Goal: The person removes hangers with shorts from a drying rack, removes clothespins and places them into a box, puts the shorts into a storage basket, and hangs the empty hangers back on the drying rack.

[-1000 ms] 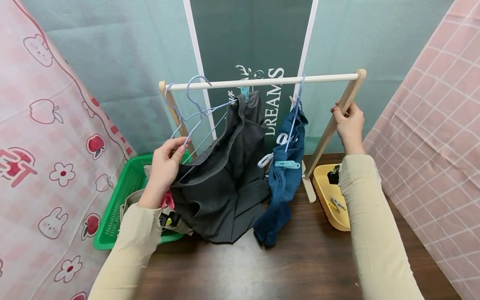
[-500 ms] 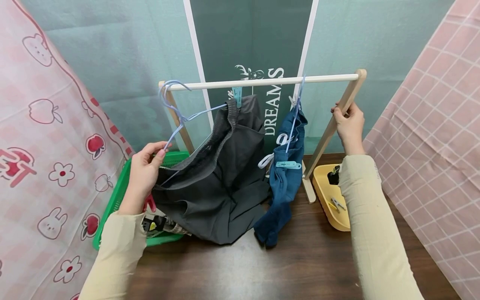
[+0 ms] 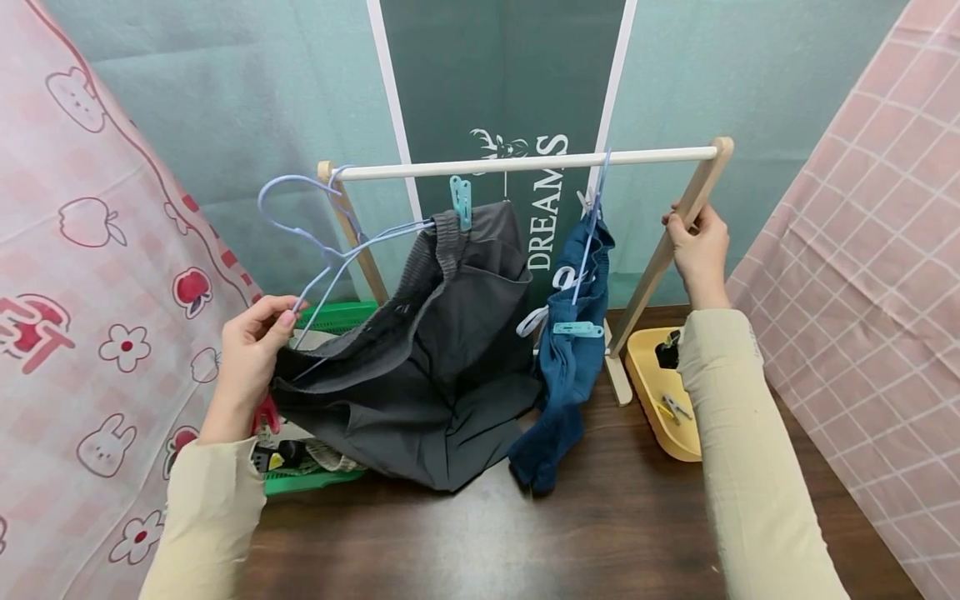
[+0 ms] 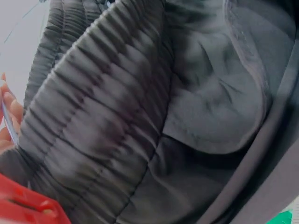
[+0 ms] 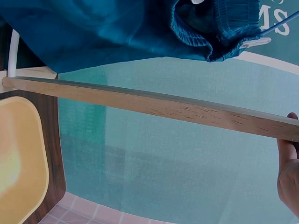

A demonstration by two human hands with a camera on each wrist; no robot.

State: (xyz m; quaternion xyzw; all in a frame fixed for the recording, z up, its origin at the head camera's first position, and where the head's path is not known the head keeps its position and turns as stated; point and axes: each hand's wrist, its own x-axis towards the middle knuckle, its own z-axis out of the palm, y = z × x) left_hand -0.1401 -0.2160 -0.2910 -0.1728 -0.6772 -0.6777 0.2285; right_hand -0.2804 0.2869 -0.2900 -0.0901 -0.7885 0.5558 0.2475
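Observation:
My left hand (image 3: 251,350) pinches one arm of a light blue wire hanger (image 3: 296,177), whose hook sits left of the rack's post. Dark grey trousers (image 3: 450,350) hang from this hanger, held by a blue clothespin (image 3: 462,202) at the far end of the waistband and a red clothespin (image 4: 28,205) near my hand. The waistband fills most of the left wrist view. My right hand (image 3: 701,250) grips the rack's right wooden post (image 5: 177,107). Beside it, blue trousers (image 3: 562,375) hang from a hanger on the white rail (image 3: 517,164).
A second light blue hook (image 3: 341,173) is at the rail's left end. Behind the grey trousers stands a green basket (image 3: 318,481) with cloth inside. A yellow tray (image 3: 645,400) with clothespins lies by the right foot of the rack. Curtains close off the left, back and right.
My left hand has moved left and down with the hanger, bringing its hook from over the rail to left of the rack. The grey trousers are pulled left too. The right hand stays put.

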